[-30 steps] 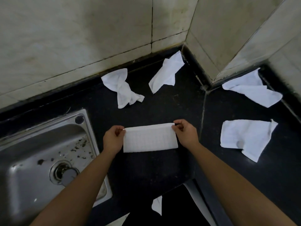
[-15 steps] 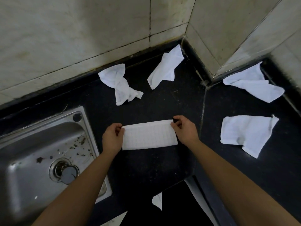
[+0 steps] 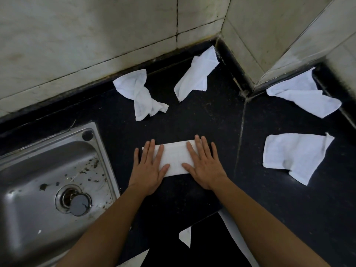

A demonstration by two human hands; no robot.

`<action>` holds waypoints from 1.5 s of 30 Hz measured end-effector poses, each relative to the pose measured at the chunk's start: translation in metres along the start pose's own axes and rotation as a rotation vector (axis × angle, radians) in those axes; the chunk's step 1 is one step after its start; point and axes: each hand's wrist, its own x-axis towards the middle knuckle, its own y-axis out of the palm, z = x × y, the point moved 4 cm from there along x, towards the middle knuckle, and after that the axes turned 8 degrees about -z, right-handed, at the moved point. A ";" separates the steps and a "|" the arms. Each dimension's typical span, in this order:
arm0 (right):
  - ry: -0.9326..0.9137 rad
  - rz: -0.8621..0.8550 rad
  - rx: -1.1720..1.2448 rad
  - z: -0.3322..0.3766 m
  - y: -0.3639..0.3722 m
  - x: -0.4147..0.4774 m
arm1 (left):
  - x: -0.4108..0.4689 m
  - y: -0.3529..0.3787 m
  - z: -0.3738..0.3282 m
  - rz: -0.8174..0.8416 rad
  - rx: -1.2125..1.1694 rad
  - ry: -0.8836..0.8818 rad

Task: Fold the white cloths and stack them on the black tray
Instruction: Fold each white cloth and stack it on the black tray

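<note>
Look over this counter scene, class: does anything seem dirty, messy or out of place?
Yes. Dark debris specks litter the steel sink around its drain, and four white cloths lie crumpled on the black counter.

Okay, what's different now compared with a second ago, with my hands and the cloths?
The left hand and right hand let go of the far corners of the folded cloth, which they had been pinching. They now press flat on its two ends with straight fingers. The cloth lies where it was on the counter. The four loose cloths and the sink are unchanged.
</note>
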 end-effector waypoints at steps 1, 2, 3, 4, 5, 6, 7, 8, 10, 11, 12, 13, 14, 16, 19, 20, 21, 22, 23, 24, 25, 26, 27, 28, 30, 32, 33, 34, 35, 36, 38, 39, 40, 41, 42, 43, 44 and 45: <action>-0.005 0.003 -0.007 -0.001 0.000 0.001 | 0.001 0.000 0.000 0.013 0.003 -0.003; -0.011 0.015 -0.008 -0.001 0.000 0.001 | 0.002 -0.001 -0.001 0.025 0.003 -0.001; -0.017 0.013 0.000 0.000 -0.001 0.000 | 0.001 -0.002 -0.002 0.029 0.000 -0.001; -0.017 -0.009 0.020 0.001 -0.003 -0.002 | 0.000 -0.004 -0.002 0.023 0.000 -0.002; 0.003 -0.044 0.059 0.001 -0.007 -0.004 | -0.001 -0.005 -0.003 0.012 0.004 -0.002; 0.053 -0.085 0.118 0.000 -0.014 -0.007 | -0.001 -0.007 -0.004 -0.003 0.013 0.002; 0.128 -0.143 0.185 -0.002 -0.021 -0.010 | 0.000 -0.011 -0.006 -0.024 0.023 0.013; 0.216 -0.222 0.242 -0.006 -0.028 -0.013 | 0.002 -0.014 -0.009 -0.045 0.029 0.032; 0.411 -0.325 0.334 -0.016 -0.039 -0.020 | 0.007 -0.019 -0.019 -0.054 0.040 0.084; 0.500 -0.306 0.397 -0.021 -0.040 -0.021 | 0.010 -0.018 -0.024 -0.037 0.048 0.114; 0.576 -0.247 0.460 -0.026 -0.040 -0.022 | 0.011 -0.016 -0.028 -0.015 0.053 0.139; 0.632 -0.173 0.500 -0.029 -0.039 -0.022 | 0.012 -0.012 -0.032 0.008 0.050 0.154; 0.665 -0.103 0.509 -0.032 -0.039 -0.021 | 0.013 -0.010 -0.034 0.025 0.042 0.157; 0.695 -0.010 0.506 -0.034 -0.040 -0.020 | 0.012 -0.006 -0.035 0.043 0.039 0.147; 0.738 0.070 0.560 -0.034 -0.046 -0.016 | 0.013 -0.007 -0.035 0.058 0.045 0.148; 0.762 0.089 0.598 -0.034 -0.047 -0.015 | 0.013 -0.007 -0.035 0.063 0.046 0.154; 0.786 0.095 0.638 -0.034 -0.048 -0.015 | 0.013 -0.007 -0.034 0.064 0.047 0.159; 0.811 0.094 0.685 -0.033 -0.049 -0.016 | 0.014 -0.008 -0.034 0.060 0.048 0.160; 0.840 0.084 0.748 -0.033 -0.049 -0.016 | 0.014 -0.007 -0.034 0.057 0.049 0.161; 0.883 0.072 0.830 -0.032 -0.047 -0.017 | 0.014 -0.006 -0.034 0.058 0.046 0.160; 0.936 0.064 0.921 -0.032 -0.046 -0.019 | 0.015 -0.005 -0.034 0.061 0.040 0.158; 0.992 0.064 1.009 -0.031 -0.045 -0.021 | 0.014 -0.005 -0.034 0.062 0.034 0.154; 1.040 0.069 1.089 -0.030 -0.044 -0.022 | 0.014 -0.006 -0.034 0.062 0.032 0.152; 1.083 0.074 1.157 -0.030 -0.043 -0.024 | 0.014 -0.007 -0.035 0.068 0.036 0.152; 1.146 0.070 1.274 -0.030 -0.042 -0.026 | 0.014 -0.008 -0.036 0.086 0.045 0.152; 1.187 0.052 1.365 -0.029 -0.041 -0.025 | 0.015 -0.011 -0.036 0.090 0.047 0.151; 1.196 0.048 1.387 -0.029 -0.040 -0.025 | 0.015 -0.011 -0.036 0.090 0.046 0.152; 1.197 0.054 1.397 -0.029 -0.040 -0.024 | 0.015 -0.010 -0.035 0.092 0.043 0.153; 1.193 0.070 1.402 -0.029 -0.040 -0.024 | 0.015 -0.010 -0.035 0.094 0.041 0.153; 1.181 0.098 1.399 -0.029 -0.040 -0.024 | 0.015 -0.009 -0.035 0.094 0.041 0.153; 1.162 0.167 1.365 -0.029 -0.043 -0.024 | 0.015 -0.009 -0.035 0.094 0.041 0.153; 1.164 0.192 1.341 -0.029 -0.044 -0.025 | 0.015 -0.009 -0.035 0.096 0.043 0.152; 1.174 0.206 1.317 -0.030 -0.045 -0.026 | 0.014 -0.010 -0.035 0.100 0.046 0.152; 1.181 0.209 1.298 -0.031 -0.045 -0.026 | 0.014 -0.010 -0.035 0.100 0.049 0.152; 1.182 0.203 1.285 -0.031 -0.047 -0.026 | 0.014 -0.010 -0.035 0.103 0.052 0.152; 1.176 0.185 1.280 -0.032 -0.047 -0.026 | 0.014 -0.011 -0.036 0.106 0.053 0.153; 1.160 0.160 1.274 -0.031 -0.049 -0.025 | 0.014 -0.011 -0.036 0.107 0.053 0.154; 1.139 0.134 1.268 -0.031 -0.052 -0.025 | 0.015 -0.012 -0.036 0.110 0.051 0.157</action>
